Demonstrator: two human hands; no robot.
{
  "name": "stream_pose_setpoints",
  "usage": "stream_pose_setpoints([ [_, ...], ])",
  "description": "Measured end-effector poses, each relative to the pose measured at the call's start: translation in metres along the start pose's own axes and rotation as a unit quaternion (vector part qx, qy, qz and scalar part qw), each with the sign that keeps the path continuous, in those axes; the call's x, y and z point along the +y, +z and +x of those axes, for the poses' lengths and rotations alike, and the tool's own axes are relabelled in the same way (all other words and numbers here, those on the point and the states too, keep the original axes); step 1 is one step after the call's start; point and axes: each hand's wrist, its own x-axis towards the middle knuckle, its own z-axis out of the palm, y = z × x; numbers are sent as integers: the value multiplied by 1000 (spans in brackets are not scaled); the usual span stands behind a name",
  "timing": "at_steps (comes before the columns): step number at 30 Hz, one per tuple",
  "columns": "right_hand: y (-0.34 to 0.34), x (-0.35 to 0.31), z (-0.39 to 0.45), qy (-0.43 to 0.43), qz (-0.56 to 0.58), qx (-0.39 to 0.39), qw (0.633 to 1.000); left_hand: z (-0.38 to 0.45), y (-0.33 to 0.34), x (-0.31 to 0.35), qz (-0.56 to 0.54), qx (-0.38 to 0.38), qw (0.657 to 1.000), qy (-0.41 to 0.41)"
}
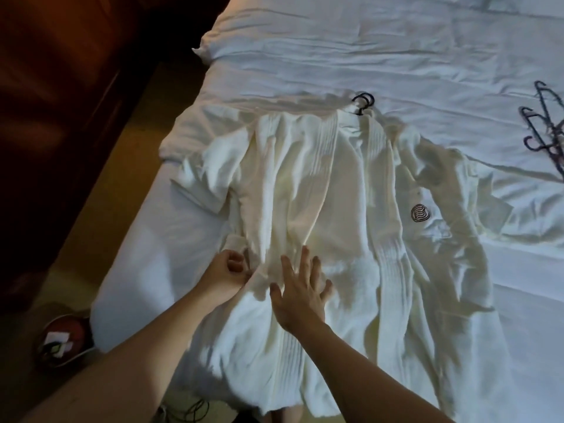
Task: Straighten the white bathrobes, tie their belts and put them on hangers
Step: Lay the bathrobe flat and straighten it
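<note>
Two hands on bathrobe [329, 209] near bed [396, 56] edge: left hand [225, 271] pinching fabric, right hand [300, 296] fingers spread flat.

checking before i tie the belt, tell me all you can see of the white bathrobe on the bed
The white bathrobe lies front up and spread out on the bed, still creased. It looks like soft towelling, with ribbed bands down its front edges and a dark round emblem on the chest. A black hanger hook sticks out at the collar. The left hand pinches fabric at its edge; the right hand presses flat on it.

Two bare forearms, no sleeves or jewellery
</note>
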Motion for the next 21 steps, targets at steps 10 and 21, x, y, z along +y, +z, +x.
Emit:
stream_pose_setpoints([
  [10, 8, 4, 4, 32, 84, -12, 996, -11, 14, -19, 25, 2, 998, 53],
  [21, -19, -21, 3, 111, 246, -43, 962, -5, 11, -11, 21, -51, 991, 125],
])
